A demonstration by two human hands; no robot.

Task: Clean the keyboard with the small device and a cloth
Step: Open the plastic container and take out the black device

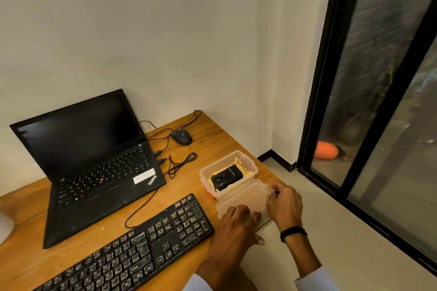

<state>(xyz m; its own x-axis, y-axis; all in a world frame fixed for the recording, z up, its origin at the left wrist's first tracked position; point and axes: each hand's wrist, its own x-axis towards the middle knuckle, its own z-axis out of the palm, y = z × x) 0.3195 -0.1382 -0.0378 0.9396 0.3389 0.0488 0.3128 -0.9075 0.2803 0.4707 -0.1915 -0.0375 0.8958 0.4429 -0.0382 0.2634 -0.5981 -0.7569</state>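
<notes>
A dusty black keyboard lies along the front of the wooden desk. To its right stands an open clear plastic box holding a small black device on a yellow cloth. The box's clear lid rests flat at the desk's right corner, just in front of the box. My left hand presses on the lid's near side with fingers spread over it. My right hand grips the lid's right edge.
An open black laptop with a dark screen sits behind the keyboard. A black mouse and looped cables lie near the wall. The desk ends right of the box, with floor and a glass door beyond.
</notes>
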